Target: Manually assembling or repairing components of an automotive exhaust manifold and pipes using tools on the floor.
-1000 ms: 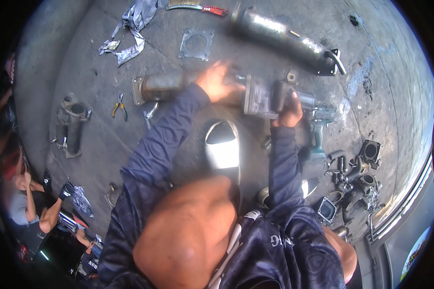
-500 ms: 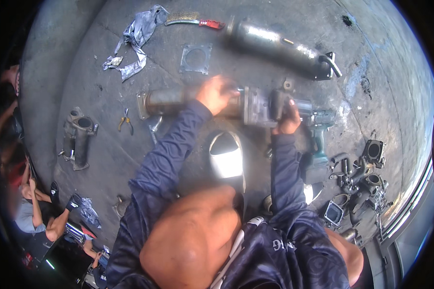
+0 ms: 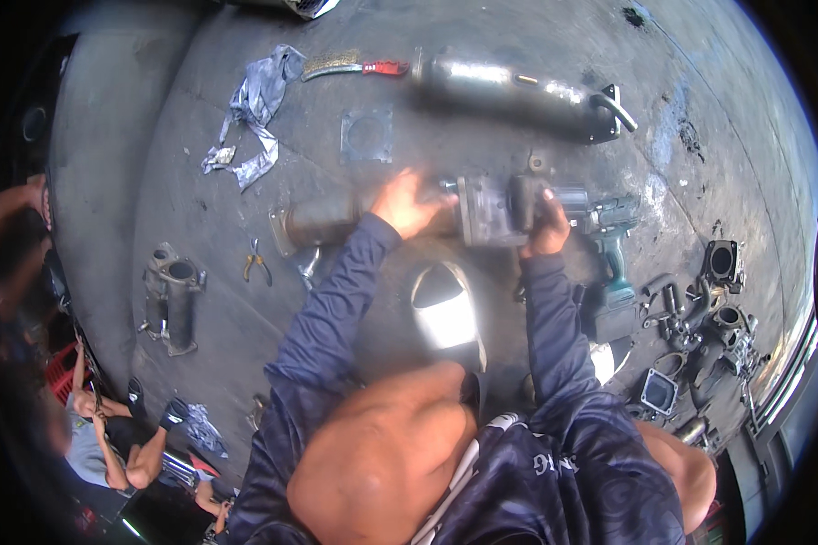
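My left hand (image 3: 405, 205) is over the right end of a brown-grey metal pipe (image 3: 323, 222), its fingers apart and slightly blurred. Close to those fingers, a bolt (image 3: 449, 186) sticks out from the flange (image 3: 466, 211). My right hand (image 3: 547, 225) is closed round a grey metal housing (image 3: 500, 213) that sits against this flange, thumb on top. Just right of that hand lies a teal cordless power tool (image 3: 613, 245) with a dark battery. A wrench-like tool (image 3: 310, 266) lies below the pipe, partly hidden by my left sleeve.
A long metal canister (image 3: 509, 91) lies beyond, beside a red-handled wire brush (image 3: 354, 68), a grey rag (image 3: 262, 100) and a square gasket plate (image 3: 366, 136). Pliers (image 3: 256, 263) and a twin-tube part (image 3: 170, 300) are left. Several engine parts (image 3: 700, 336) lie right. Another person (image 3: 109, 436) sits lower left.
The view has shifted, so most floor items appear lower and nearer things farther right. My left hand's fingers have spread beside the bolt. My right hand keeps its hold on the housing.
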Tool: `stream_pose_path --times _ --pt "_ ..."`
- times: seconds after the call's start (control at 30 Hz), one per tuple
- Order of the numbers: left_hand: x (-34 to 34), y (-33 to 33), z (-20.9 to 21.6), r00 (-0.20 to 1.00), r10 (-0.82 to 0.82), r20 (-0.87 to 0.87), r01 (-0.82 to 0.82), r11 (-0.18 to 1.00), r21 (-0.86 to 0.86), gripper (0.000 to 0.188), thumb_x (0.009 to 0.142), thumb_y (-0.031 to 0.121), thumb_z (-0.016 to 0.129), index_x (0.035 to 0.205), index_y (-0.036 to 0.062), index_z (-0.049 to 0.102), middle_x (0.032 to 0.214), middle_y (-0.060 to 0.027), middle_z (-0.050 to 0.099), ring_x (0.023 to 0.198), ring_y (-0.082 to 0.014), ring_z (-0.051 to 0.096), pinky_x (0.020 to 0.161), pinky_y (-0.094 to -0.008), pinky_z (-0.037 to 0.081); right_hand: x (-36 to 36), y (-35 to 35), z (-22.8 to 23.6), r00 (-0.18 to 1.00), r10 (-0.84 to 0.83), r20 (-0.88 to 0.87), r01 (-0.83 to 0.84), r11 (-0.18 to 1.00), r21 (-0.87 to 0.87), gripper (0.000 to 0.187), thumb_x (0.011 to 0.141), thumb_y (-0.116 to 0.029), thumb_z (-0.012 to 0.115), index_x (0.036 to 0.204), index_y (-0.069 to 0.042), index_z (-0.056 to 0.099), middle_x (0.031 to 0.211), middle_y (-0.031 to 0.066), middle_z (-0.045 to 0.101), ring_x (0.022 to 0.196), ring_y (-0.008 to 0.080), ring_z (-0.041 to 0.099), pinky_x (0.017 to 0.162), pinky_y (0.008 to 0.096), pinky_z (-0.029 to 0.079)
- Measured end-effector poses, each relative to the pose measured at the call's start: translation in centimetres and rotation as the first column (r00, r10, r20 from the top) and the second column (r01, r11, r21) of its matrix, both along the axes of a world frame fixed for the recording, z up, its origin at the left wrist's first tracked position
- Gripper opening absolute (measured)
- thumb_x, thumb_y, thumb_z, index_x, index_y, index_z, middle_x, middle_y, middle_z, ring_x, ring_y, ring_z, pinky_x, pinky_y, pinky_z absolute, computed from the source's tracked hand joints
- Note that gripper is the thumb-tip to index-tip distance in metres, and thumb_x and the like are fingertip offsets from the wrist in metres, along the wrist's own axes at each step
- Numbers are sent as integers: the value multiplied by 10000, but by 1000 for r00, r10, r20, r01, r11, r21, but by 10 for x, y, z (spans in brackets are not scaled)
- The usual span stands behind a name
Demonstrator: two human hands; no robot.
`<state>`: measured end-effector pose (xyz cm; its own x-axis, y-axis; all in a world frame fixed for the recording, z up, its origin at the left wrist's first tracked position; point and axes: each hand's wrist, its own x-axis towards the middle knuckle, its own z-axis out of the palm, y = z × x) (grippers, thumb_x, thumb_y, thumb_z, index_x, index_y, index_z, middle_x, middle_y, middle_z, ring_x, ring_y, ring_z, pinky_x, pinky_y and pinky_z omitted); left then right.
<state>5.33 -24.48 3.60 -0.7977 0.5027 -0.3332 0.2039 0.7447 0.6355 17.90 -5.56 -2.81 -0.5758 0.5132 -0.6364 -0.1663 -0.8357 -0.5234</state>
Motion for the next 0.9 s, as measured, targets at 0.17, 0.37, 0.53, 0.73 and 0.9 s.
stream_pose_path --times 0.17,0.37,0.53,0.73,0.9 --pt "-5 2 5 995 -39 87 26 988 154 360 763 165 705 1100 62 633 1242 -107 572 1148 -263 536 966 -331 406 -2 0 10 999 2 43 -3 1000 12 239 758 -135 661 956 -3 639 933 89 659 857 212 636 828 342 507" --pt "-7 2 -3 984 125 123 -141 981 132 267 732 102 719 988 52 665 1174 -118 605 1127 -251 546 952 -331 412 0 1 -7 999 11 -33 -13 998 -53 238 747 -135 674 943 -5 639 917 79 657 840 202 634 806 337 509" --pt "-4 -1 5 995 27 93 -42 986 161 346 741 165 727 1055 55 635 1179 -120 595 1115 -244 550 953 -341 413 1 1 -4 999 10 -33 -13 996 -88 256 746 -138 672 961 -5 628 916 81 656 829 206 637 794 338 515" --pt "-3 15 17 996 -2 86 -23 957 288 373 704 232 766 1034 92 664 1146 -132 605 1084 -275 564 943 -343 425 0 0 0 998 14 -65 -22 993 -113 274 740 -148 683 968 -7 625 918 83 655 826 208 637 796 339 515" --pt "-15 35 13 998 55 -36 -45 971 236 301 713 235 756 958 73 688 981 -118 661 931 -257 624 819 -325 473 -1 -2 0 999 16 -31 -19 995 -97 267 729 -154 695 948 -14 634 904 76 655 823 205 632 797 338 511"
